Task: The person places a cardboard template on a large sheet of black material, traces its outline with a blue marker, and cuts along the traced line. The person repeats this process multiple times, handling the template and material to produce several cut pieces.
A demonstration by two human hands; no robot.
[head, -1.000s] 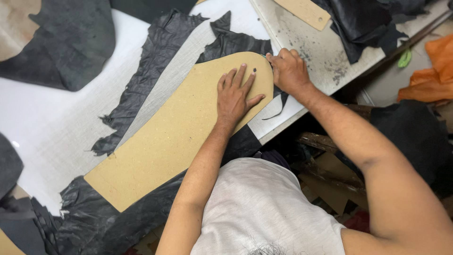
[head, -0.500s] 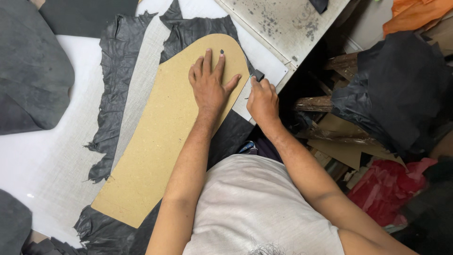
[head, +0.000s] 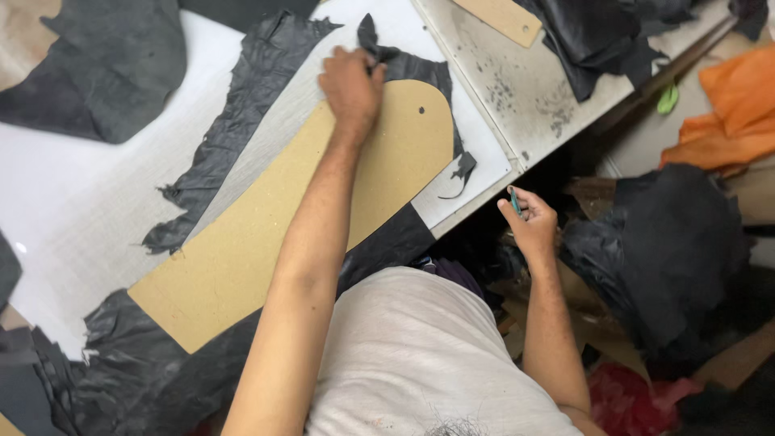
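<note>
Head view, looking down on a white table (head: 73, 218). A long tan cardboard template (head: 266, 234) with one rounded end lies flat on a sheet of black leather (head: 242, 105), its rounded end pointing away from the person and its square end nearest the person's body. The left hand (head: 351, 85) rests at the far edge of the template's rounded end, fingers curled together and pinching a ragged strip of black leather (head: 383, 52) that rises just beyond the template; the heel of the hand lies over the template's edge. A small loose leather scrap (head: 462, 171) lies on the table just to the right of the template's rounded end. The right hand (head: 531, 224) is off the table, well to the right of the template and below the table's edge, closed in a loose fist around a thin teal-handled tool (head: 514, 200) whose tip points upward; the tool touches nothing else. A second, smaller tan strip (head: 499, 18) lies on a speckled board (head: 533, 89) beyond and to the right of the template. Heaps of black leather (head: 654, 242) and orange cloth (head: 731, 113) lie farther right of the template, off the table.
</note>
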